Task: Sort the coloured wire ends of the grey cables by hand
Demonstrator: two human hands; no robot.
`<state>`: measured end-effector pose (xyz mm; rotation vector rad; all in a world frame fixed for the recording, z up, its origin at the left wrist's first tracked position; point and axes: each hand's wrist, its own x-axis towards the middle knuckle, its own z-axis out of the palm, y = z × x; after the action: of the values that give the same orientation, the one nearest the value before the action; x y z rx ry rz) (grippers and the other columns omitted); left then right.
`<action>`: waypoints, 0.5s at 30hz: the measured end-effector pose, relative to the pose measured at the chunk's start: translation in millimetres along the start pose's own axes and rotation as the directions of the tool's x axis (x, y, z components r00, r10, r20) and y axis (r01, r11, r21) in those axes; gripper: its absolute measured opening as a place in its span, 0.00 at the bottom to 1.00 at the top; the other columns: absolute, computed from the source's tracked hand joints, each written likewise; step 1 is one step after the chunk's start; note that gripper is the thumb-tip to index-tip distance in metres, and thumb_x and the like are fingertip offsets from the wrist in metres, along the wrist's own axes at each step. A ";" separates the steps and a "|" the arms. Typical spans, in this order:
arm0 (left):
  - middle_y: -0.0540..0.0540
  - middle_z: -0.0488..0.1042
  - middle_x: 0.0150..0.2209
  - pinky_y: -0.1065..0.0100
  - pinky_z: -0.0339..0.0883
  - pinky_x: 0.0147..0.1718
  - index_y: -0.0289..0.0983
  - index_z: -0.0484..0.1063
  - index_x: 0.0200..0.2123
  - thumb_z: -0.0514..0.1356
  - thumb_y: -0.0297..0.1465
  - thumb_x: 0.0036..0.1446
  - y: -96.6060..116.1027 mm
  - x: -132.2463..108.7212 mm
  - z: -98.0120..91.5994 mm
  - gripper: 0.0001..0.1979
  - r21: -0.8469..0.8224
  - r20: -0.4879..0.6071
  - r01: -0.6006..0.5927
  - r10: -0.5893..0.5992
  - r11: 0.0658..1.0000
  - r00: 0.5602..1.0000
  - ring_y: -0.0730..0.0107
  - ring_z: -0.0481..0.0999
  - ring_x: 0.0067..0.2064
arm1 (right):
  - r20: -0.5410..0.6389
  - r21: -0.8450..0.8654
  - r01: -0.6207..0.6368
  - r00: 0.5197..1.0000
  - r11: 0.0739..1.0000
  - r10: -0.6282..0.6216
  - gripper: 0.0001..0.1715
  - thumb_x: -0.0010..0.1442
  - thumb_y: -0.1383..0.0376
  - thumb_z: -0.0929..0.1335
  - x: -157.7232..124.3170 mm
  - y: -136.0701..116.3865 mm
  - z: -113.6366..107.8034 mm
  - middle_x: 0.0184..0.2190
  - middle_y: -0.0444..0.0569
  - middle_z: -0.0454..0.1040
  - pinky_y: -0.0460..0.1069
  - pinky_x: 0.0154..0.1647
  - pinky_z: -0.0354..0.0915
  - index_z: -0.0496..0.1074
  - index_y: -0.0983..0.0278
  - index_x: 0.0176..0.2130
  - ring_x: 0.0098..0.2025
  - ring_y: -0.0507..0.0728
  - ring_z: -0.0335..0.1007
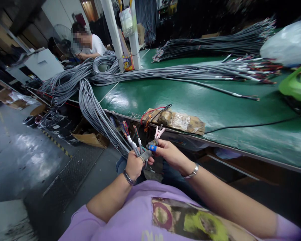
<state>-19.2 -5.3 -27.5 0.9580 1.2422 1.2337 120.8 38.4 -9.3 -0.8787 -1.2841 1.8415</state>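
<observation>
My left hand (136, 164) is closed around grey cables (132, 146) whose white-banded ends point up, with thin coloured wires (125, 129) fanning out of the tips. Close beside it, my right hand (167, 151) pinches at finger height, blue tape (152, 147) round one fingertip; what lies between those fingers is too hidden to name. Grey coverings wrap some fingers of both hands. Just above the right hand, a pink clip (159, 133) stands at the bench edge. From the left hand, the long grey cable bundle (92, 105) runs up over the bench.
On the green bench (140, 95) lie more grey cables (180, 71), a darker cable bundle (210, 47) and a wooden board (185, 123) with red and black leads. A plastic bag (288, 42) and green basket (297, 83) are at right. Another person (95, 45) sits beyond.
</observation>
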 end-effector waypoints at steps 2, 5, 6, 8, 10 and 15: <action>0.47 0.74 0.17 0.75 0.58 0.15 0.33 0.72 0.21 0.66 0.42 0.46 0.1 -0.1 -0.5 0.17 0.004 0.007 -0.005 0.005 1.000 1.000 0.75 0.71 0.17 | 0.013 -0.004 -0.006 1.000 1.000 0.006 0.17 0.49 0.54 0.72 -0.5 -0.8 1.4 0.17 0.42 0.67 0.47 0.27 0.55 0.68 0.64 0.25 0.22 0.50 0.60; 0.46 0.74 0.17 0.75 0.58 0.15 0.33 0.72 0.22 0.66 0.42 0.46 -0.1 -0.2 -0.2 0.17 -0.017 -0.022 -0.013 0.013 1.000 1.000 0.74 0.71 0.17 | -0.076 -0.007 -0.009 0.997 1.000 0.008 0.15 0.47 0.57 0.72 -0.9 4.2 1.8 0.17 0.41 0.67 0.46 0.27 0.54 0.67 0.64 0.24 0.22 0.49 0.58; 0.46 0.74 0.17 0.76 0.58 0.15 0.33 0.72 0.22 0.66 0.41 0.47 -0.3 -0.2 0.2 0.16 -0.029 -0.038 -0.016 0.015 0.999 0.999 0.74 0.71 0.18 | -0.121 -0.001 -0.013 0.993 1.000 0.013 0.14 0.46 0.58 0.72 -0.8 7.2 1.5 0.18 0.41 0.66 0.46 0.26 0.53 0.67 0.65 0.24 0.22 0.48 0.57; 0.47 0.75 0.18 0.76 0.58 0.15 0.33 0.72 0.23 0.66 0.41 0.47 -0.6 0.1 1.2 0.16 -0.045 -0.062 -0.017 0.014 0.999 0.998 0.75 0.71 0.18 | -0.194 0.025 -0.021 0.981 0.999 0.025 0.13 0.45 0.59 0.72 -0.2 13.2 0.2 0.19 0.40 0.66 0.46 0.26 0.53 0.67 0.65 0.23 0.22 0.48 0.56; 0.47 0.75 0.18 0.76 0.59 0.15 0.33 0.72 0.23 0.66 0.41 0.47 -0.5 0.4 1.9 0.16 -0.047 -0.073 -0.014 0.010 0.999 0.997 0.74 0.71 0.17 | -0.201 0.052 -0.024 0.979 0.998 0.033 0.12 0.46 0.60 0.71 0.2 16.9 -1.3 0.19 0.40 0.65 0.46 0.26 0.53 0.67 0.65 0.24 0.22 0.47 0.55; 0.46 0.75 0.18 0.75 0.60 0.16 0.33 0.72 0.23 0.66 0.43 0.45 0.2 -0.1 1.2 0.17 0.015 -0.058 0.013 -0.012 1.000 0.998 0.74 0.71 0.18 | -0.071 0.011 -0.009 0.997 1.000 0.010 0.15 0.49 0.56 0.71 -0.8 8.2 0.1 0.19 0.41 0.66 0.46 0.26 0.54 0.68 0.64 0.27 0.22 0.48 0.59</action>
<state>-18.1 -5.2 -27.1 0.9300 1.3036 1.2514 119.7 35.6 -17.0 -0.9376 -1.2273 1.8066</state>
